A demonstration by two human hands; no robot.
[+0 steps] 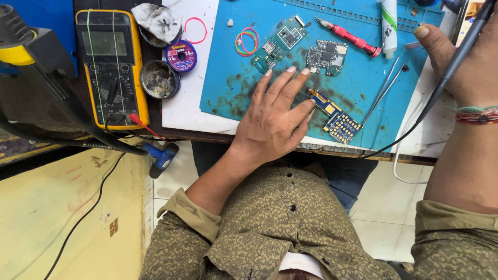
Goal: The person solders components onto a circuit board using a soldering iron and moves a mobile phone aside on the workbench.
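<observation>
resting left hand [272, 116] beside blue circuit board [336, 118], tweezers [384, 91], multimeter [110, 67] nearby

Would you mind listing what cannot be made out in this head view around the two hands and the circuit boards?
- Tip of the dark tool in the right hand: cut off by the top edge.
- Left end of the blue board: partly covered by the left hand.
- Small parts on the green board: too small to tell.
- Contents of the round tin: blurred, dark.
</observation>
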